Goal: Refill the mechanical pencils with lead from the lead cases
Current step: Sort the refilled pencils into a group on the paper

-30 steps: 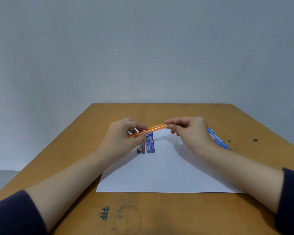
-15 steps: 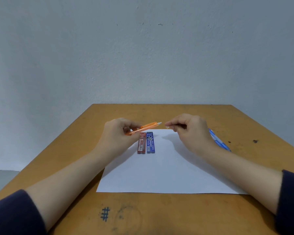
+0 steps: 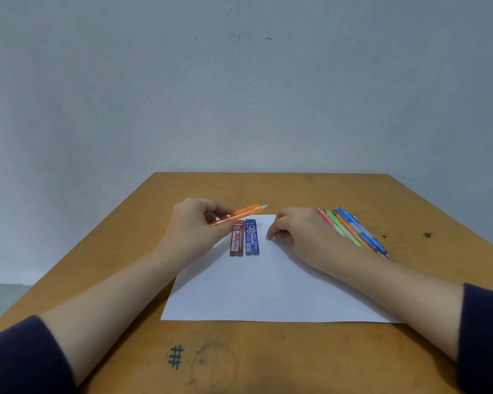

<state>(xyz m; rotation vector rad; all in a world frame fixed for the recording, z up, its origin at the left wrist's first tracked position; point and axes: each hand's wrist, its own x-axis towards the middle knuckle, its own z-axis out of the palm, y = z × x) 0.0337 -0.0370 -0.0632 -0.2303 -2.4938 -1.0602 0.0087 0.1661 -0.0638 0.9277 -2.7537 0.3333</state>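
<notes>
Worked at a scuffed wooden counter (image 3: 268, 191), over a white sheet (image 3: 268, 288) laid across its middle. Held the left hand (image 3: 195, 226) up above the sheet's far left corner, grip closed around the lower barrel of an orange mechanical pencil (image 3: 244, 213), lifted clear of the paper with its pale end aimed right and slightly up. Rested the right hand (image 3: 299, 231) low on the sheet just right of the cases, fingers curled in and pinched at the paper; could not tell whether that grip had hold of a small part or of nothing. Left a row of spare pencils (image 3: 353, 231) lying on the counter beyond the right hand, at the sheet's right edge. Left the red lead case (image 3: 236, 238) and the blue lead case (image 3: 252, 237) side by side and touching on the sheet, directly under the raised pencil. Judged the step in hand to be readying the orange pencil's end for lead. Would have done well to steady the barrel with the pale end tilted upward, pick one case, and feed the leads in above the paper, so as to catch any dropped.
</notes>
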